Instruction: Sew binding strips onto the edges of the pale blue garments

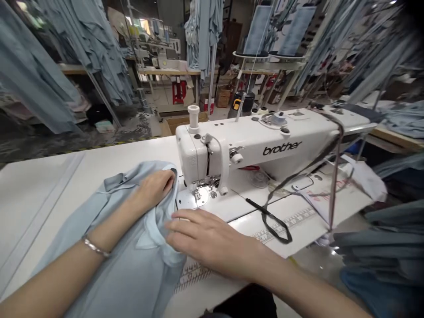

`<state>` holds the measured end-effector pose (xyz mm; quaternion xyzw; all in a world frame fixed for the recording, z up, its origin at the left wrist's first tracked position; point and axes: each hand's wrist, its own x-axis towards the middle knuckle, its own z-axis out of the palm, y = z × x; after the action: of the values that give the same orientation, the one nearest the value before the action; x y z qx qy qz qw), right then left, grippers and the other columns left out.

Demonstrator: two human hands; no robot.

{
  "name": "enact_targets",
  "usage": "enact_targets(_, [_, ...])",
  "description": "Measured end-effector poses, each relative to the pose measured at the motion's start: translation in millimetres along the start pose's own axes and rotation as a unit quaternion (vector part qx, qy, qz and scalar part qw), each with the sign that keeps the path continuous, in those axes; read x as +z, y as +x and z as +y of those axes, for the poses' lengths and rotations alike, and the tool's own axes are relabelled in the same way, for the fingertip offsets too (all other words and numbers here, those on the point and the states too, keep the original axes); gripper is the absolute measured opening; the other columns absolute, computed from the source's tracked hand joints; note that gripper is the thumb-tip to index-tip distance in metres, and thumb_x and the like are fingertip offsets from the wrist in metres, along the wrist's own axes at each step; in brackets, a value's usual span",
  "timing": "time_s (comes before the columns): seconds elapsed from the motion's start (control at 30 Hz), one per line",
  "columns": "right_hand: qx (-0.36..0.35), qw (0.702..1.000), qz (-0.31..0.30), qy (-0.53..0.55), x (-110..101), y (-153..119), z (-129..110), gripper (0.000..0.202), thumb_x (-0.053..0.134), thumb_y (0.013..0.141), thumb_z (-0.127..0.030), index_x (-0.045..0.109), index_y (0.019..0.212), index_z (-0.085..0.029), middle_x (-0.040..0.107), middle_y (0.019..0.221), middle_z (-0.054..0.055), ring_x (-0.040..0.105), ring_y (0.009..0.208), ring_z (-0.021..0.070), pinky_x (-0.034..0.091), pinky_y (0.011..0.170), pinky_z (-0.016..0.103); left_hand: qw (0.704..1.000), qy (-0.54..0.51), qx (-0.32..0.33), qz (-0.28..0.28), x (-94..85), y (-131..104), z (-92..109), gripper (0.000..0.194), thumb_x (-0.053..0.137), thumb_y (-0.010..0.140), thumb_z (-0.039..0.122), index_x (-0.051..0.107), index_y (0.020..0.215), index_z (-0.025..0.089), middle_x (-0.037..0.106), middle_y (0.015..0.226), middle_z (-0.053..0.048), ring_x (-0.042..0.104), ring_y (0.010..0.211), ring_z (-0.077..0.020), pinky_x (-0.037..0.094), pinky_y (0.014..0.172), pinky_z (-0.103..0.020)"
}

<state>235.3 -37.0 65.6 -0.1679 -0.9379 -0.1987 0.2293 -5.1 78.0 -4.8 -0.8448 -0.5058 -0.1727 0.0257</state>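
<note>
A light blue garment [132, 265] lies bunched over the left part of the sewing table, its folded edge just left of the needle area. My left hand [155, 187], wearing a bracelet at the wrist, is closed on the garment's upper edge, fingers curled into the cloth. Lower down, my right hand [208, 240] grips the near edge of the same garment; its fingers are bent over the fabric and the thumb is hidden. Beside both hands stands a white sewing machine [251, 145]. Its presser foot [198, 194] has no cloth visible under it.
A dark strap [276, 221] hangs off the machine arm onto the table. A printed ruler [195, 274] runs along the front edge. White paper [331, 194] lies at right. Folded blue cloth [380, 247] is stacked at far right. Thread cones [260, 28] stand behind the machine.
</note>
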Motion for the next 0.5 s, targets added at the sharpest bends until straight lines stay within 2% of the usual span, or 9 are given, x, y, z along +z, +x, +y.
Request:
enact_targets(0.03, [-0.034, 0.996, -0.045, 0.067, 16.2, 4.5, 3.6, 0.027, 0.045, 0.107, -0.013, 0.070, 0.097, -0.016, 0.070, 0.105, 0.005, 0.060, 0.118, 0.0151, 0.052, 0.095, 0.027, 1.000, -0.001, -0.012, -0.006, -5.6, -3.4, 5.1, 0.019, 0.061, 0.099, 0.032, 0.064, 0.101, 0.014, 0.067, 0.088, -0.001, 0.067, 0.079, -0.0143, 0.058, 0.075, -0.033])
enact_targets(0.07, [-0.068, 0.988, -0.082, 0.115, 30.4, 6.7, 6.3, 0.022, 0.047, 0.106, -0.012, 0.066, 0.096, -0.017, 0.069, 0.109, 0.006, 0.056, 0.122, 0.0178, 0.052, 0.090, 0.027, 1.000, -0.004, -0.025, -0.007, -12.0, -8.8, 11.7, 0.018, 0.058, 0.100, 0.030, 0.064, 0.103, 0.014, 0.068, 0.086, -0.001, 0.067, 0.076, -0.0138, 0.059, 0.073, -0.032])
enact_targets(0.1, [-0.096, 0.979, -0.109, 0.145, 41.8, 6.5, 8.1, 0.021, 0.047, 0.106, -0.012, 0.064, 0.095, -0.017, 0.068, 0.106, 0.006, 0.057, 0.118, 0.0194, 0.051, 0.086, 0.029, 0.999, -0.009, -0.037, -0.003, -18.6, -16.6, 19.6, 0.018, 0.054, 0.102, 0.028, 0.064, 0.104, 0.014, 0.070, 0.086, -0.001, 0.068, 0.074, -0.0134, 0.059, 0.071, -0.030])
enact_targets(0.17, [-0.122, 0.972, -0.126, 0.159, 55.5, -0.2, 9.9, 0.022, 0.044, 0.108, -0.014, 0.060, 0.093, -0.017, 0.065, 0.093, 0.004, 0.061, 0.097, 0.0184, 0.049, 0.080, 0.030, 0.998, -0.026, -0.048, 0.007, -29.0, -38.8, 38.0, 0.023, 0.043, 0.105, 0.026, 0.063, 0.108, 0.015, 0.074, 0.089, -0.002, 0.072, 0.073, -0.0134, 0.059, 0.068, -0.027])
enact_targets(0.23, [-0.100, 0.974, -0.125, 0.160, 58.2, -12.8, 8.7, 0.023, 0.042, 0.108, -0.015, 0.059, 0.093, -0.016, 0.063, 0.091, 0.004, 0.062, 0.088, 0.0181, 0.049, 0.076, 0.030, 0.999, -0.040, -0.036, 0.005, -31.3, -64.3, 55.2, 0.035, 0.033, 0.107, 0.034, 0.062, 0.118, 0.019, 0.078, 0.103, -0.005, 0.076, 0.087, -0.0161, 0.061, 0.072, -0.025])
enact_targets(0.27, [-0.084, 0.976, -0.122, 0.162, 56.7, -20.1, 7.1, 0.022, 0.042, 0.107, -0.014, 0.059, 0.093, -0.015, 0.064, 0.093, 0.006, 0.062, 0.091, 0.0192, 0.049, 0.076, 0.031, 0.999, -0.043, -0.025, -0.003, -29.1, -75.5, 61.8, 0.041, 0.031, 0.107, 0.040, 0.061, 0.126, 0.019, 0.076, 0.116, -0.007, 0.075, 0.101, -0.0199, 0.062, 0.079, -0.028])
enact_targets(0.33, [-0.052, 0.980, -0.100, 0.164, 51.0, -34.6, 3.3, 0.022, 0.043, 0.107, -0.012, 0.060, 0.092, -0.013, 0.066, 0.099, 0.010, 0.063, 0.104, 0.0229, 0.050, 0.082, 0.032, 0.999, -0.044, -0.008, -0.023, -20.6, -89.8, 69.9, 0.053, 0.031, 0.104, 0.052, 0.055, 0.140, 0.019, 0.064, 0.140, -0.011, 0.063, 0.127, -0.0295, 0.059, 0.097, -0.043])
enact_targets(0.4, [-0.025, 0.983, -0.073, 0.164, 45.1, -47.1, 0.9, 0.022, 0.043, 0.106, -0.011, 0.061, 0.093, -0.012, 0.067, 0.104, 0.013, 0.060, 0.115, 0.0265, 0.050, 0.090, 0.035, 0.998, -0.047, -0.006, -0.045, -11.4, -90.8, 72.0, 0.063, 0.035, 0.101, 0.059, 0.051, 0.145, 0.017, 0.055, 0.148, -0.015, 0.054, 0.136, -0.0377, 0.050, 0.107, -0.059])
enact_targets(0.5, [0.013, 0.985, -0.061, 0.162, 40.8, -59.1, 3.6, 0.024, 0.041, 0.106, -0.008, 0.062, 0.095, -0.011, 0.068, 0.110, 0.014, 0.058, 0.121, 0.0282, 0.049, 0.096, 0.037, 0.994, -0.068, -0.014, -0.084, -5.4, -71.3, 71.4, 0.063, 0.049, 0.092, 0.066, 0.065, 0.127, 0.017, 0.064, 0.137, -0.018, 0.060, 0.128, -0.0413, 0.044, 0.108, -0.065])
